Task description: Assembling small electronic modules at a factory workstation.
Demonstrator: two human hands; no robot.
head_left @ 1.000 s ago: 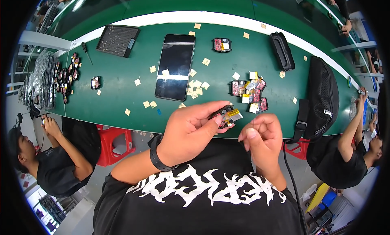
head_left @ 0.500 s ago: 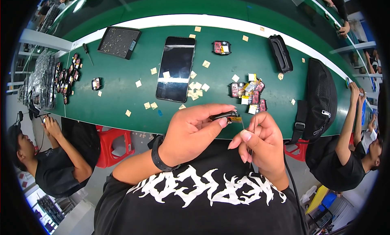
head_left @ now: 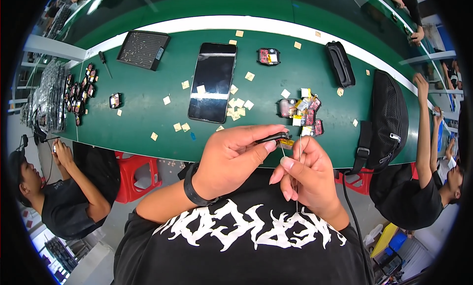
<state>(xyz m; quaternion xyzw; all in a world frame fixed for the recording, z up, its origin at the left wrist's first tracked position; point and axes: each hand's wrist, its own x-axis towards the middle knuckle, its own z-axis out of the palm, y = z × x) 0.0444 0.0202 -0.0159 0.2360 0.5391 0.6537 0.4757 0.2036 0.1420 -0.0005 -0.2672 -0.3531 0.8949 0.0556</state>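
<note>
My left hand (head_left: 229,159) pinches a small black device casing (head_left: 272,137) between thumb and fingers, above the table's near edge. A yellow-taped part (head_left: 287,143) sticks out of the casing's right end. Close by on the right, my right hand (head_left: 311,171) is closed around what look like thin metal tweezers (head_left: 283,150). One thin prong reaches up to the yellow part; whether it touches cannot be told. Beyond my hands lies a pile of opened small devices (head_left: 303,112), with red boards and white and yellow parts.
A large black phone (head_left: 213,83) lies mid-table among scattered cream paper squares (head_left: 236,107). A black tray (head_left: 143,49), a screwdriver (head_left: 105,64) and more devices (head_left: 79,98) are at left. A black case (head_left: 340,65) and bag (head_left: 389,120) lie right. People sit on both sides.
My right hand has shifted left with the tweezers, bringing the prong closer to the casing. My left hand still holds the casing almost in place. The person at right has raised an arm.
</note>
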